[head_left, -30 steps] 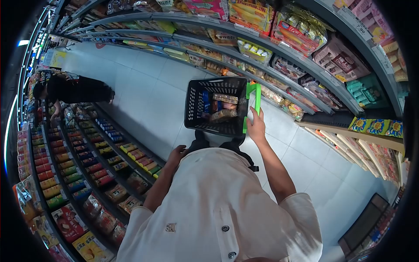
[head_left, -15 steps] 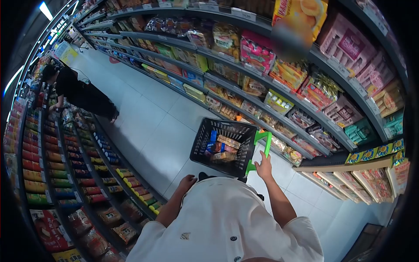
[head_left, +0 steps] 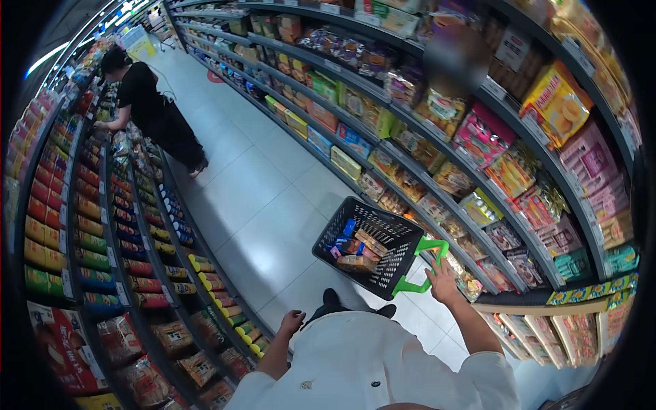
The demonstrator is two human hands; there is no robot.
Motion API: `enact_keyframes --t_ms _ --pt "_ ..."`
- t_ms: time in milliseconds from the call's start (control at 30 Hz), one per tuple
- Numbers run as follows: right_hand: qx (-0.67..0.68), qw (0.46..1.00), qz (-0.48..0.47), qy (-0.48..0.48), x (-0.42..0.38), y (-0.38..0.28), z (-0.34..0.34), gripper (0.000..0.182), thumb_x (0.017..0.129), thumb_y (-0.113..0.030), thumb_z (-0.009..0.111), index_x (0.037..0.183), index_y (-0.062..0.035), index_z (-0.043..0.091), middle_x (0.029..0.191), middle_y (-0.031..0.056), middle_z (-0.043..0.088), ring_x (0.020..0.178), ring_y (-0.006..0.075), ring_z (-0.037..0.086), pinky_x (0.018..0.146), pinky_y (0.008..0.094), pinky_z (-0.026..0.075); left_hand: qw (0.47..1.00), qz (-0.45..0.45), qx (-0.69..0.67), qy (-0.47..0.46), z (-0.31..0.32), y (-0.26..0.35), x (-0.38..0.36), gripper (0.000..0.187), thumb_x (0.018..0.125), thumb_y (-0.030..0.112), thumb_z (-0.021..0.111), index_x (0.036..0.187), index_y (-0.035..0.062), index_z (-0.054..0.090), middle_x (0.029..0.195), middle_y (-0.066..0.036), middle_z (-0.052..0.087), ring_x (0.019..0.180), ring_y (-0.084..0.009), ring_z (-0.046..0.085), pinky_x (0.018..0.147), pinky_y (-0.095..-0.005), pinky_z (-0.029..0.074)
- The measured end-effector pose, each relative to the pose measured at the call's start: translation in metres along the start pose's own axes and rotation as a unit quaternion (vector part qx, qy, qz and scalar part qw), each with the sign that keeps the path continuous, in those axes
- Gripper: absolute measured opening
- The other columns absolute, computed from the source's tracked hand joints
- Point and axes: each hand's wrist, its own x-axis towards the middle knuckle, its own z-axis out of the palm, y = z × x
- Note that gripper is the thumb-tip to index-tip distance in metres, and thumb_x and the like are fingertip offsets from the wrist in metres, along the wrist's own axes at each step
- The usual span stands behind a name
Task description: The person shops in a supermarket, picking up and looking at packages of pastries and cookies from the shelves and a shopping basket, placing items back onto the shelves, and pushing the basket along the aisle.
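My right hand (head_left: pixel 444 281) is closed round the green handle (head_left: pixel 414 285) of a black shopping basket (head_left: pixel 403 246). The basket has slotted sides and stands tilted in view, in front of me and to the right. Inside lie several packaged snacks, among them blue packs (head_left: pixel 350 227) and a long clear-wrapped pack (head_left: pixel 371 242). My left hand (head_left: pixel 292 321) hangs beside my body with its fingers curled, and nothing shows in it. It is apart from the basket, nearest to the shelf of canisters on the left.
Left shelves hold rows of colourful canisters (head_left: pixel 96 256) and bagged foods (head_left: pixel 123 338). Shelves of packaged snacks (head_left: pixel 478 137) line the right, above a low wooden display (head_left: pixel 547 328). A person in black (head_left: pixel 154 109) stands farther up the pale tiled aisle (head_left: pixel 263 198), reaching into the left shelf.
My view has shifted, and the basket and both hands now appear lower and farther right. My right hand stays on the handle. The person in black appears more upright.
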Motion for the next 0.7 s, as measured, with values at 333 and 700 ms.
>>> enact_keyframes --t_ms 333,700 --pt "-0.132 0.988 -0.036 -0.079 0.060 -0.036 0.034 0.019 0.085 -0.023 0.059 0.094 -0.0215 0.076 0.110 0.0049 0.065 0.136 0.0356 0.041 0.102 0.0554 0.041 0.995 -0.018 -0.096 0.001 -0.046 -0.075 0.011 0.047 0.090 0.028 0.073 0.122 -0.0033 0.060 0.090 -0.013 0.070 0.070 -0.0203 0.070 0.053 -0.0302 0.053" --pt "-0.097 0.993 -0.028 -0.058 0.113 -0.095 0.016 0.022 0.088 -0.021 0.057 0.101 -0.0159 0.073 0.113 0.0068 0.063 0.134 0.0365 0.042 0.103 0.0577 0.041 0.994 -0.038 -0.104 0.005 -0.058 -0.031 0.024 0.048 0.091 0.026 0.070 0.127 -0.0025 0.056 0.099 -0.011 0.069 0.075 -0.0207 0.070 0.057 -0.0308 0.052"
